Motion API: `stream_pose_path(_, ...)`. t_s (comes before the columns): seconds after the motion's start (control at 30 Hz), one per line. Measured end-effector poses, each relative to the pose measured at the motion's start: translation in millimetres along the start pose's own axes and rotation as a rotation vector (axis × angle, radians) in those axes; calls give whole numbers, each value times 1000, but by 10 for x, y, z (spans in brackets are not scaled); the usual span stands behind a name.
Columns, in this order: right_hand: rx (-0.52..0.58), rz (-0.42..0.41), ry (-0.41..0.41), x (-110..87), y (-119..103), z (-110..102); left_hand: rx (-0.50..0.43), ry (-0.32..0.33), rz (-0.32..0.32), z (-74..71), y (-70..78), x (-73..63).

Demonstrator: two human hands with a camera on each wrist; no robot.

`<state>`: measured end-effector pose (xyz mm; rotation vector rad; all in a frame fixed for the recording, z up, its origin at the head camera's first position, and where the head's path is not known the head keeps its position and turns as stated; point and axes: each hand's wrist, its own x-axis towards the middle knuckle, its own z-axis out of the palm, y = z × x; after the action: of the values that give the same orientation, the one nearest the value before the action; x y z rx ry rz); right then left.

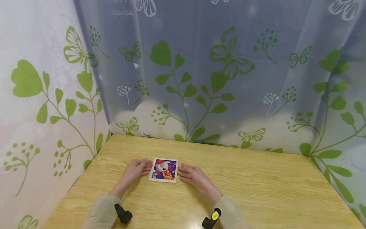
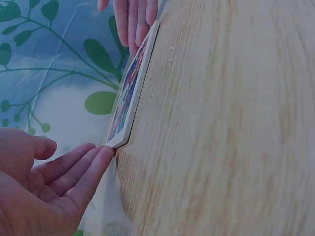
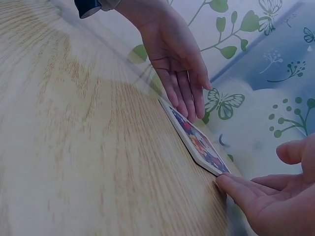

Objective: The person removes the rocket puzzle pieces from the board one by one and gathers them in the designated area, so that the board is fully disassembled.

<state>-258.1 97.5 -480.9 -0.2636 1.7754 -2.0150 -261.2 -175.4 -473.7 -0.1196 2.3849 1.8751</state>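
A flat square picture puzzle (image 1: 164, 170) with a pale wooden border lies on the table, showing a rocket with flames on a purple starry ground. My left hand (image 1: 138, 168) is at its left side, fingers straight, with fingertips right at the border. On the opposite side my right hand (image 1: 194, 176) has its extended fingers at the right edge. In the left wrist view the fingertips (image 2: 107, 151) meet the puzzle's near corner. The right wrist view shows the puzzle (image 3: 197, 140) lying flat between both hands, palms facing inward.
The wooden table (image 1: 257, 184) reaches back to a curtain (image 1: 194, 79) printed with green leaves and butterflies, which also runs along the left and right sides. A black wrist camera (image 1: 123, 214) sits on the left sleeve, and another (image 1: 211, 218) on the right.
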Motion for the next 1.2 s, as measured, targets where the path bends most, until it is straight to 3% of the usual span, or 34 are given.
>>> stream_pose_path(0.57,-18,10,-11,-78,-20,-165,-35,-12,15,133,36,-28)
stream_pose_path(1.0,-16,5,-10,-140,-18,-219,-46,7,9,222,-17,-8)
stream_pose_path(1.2,-21,12,2,-178,-28,-254,-50,-18,31,254,-7,-28)
